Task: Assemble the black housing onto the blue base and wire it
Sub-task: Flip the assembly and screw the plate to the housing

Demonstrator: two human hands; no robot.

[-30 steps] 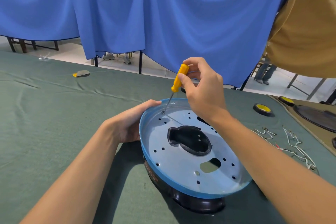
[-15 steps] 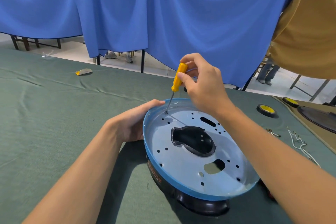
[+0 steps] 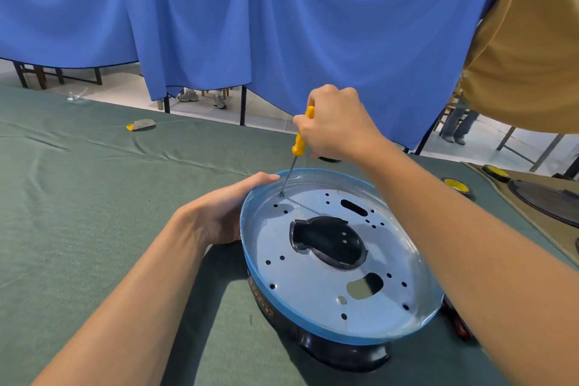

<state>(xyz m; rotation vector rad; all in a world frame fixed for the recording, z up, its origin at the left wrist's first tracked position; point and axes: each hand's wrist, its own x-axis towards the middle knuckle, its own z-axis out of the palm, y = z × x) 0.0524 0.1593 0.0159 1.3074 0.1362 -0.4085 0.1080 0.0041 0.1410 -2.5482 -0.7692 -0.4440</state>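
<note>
Head view, screwdriver [image 3: 298, 144]: near upright, handle tilted right, tip down in blue base [image 3: 313, 288].
Right hand [image 3: 336, 125]: fist around its handle.
Left hand [image 3: 219, 216]: grips base rim.

The round blue-rimmed metal base [image 3: 313, 327] lies open side up on the green cloth [image 3: 78, 229]. Its pale flat plate is pierced by small holes, an oblong slot and a large central cutout. The glossy black plastic housing [image 3: 341, 354] sits beneath it, showing under the near rim and through the cutout. A yellow-handled screwdriver [image 3: 299, 142] leans with its tip at a hole near the far-left rim.
</note>
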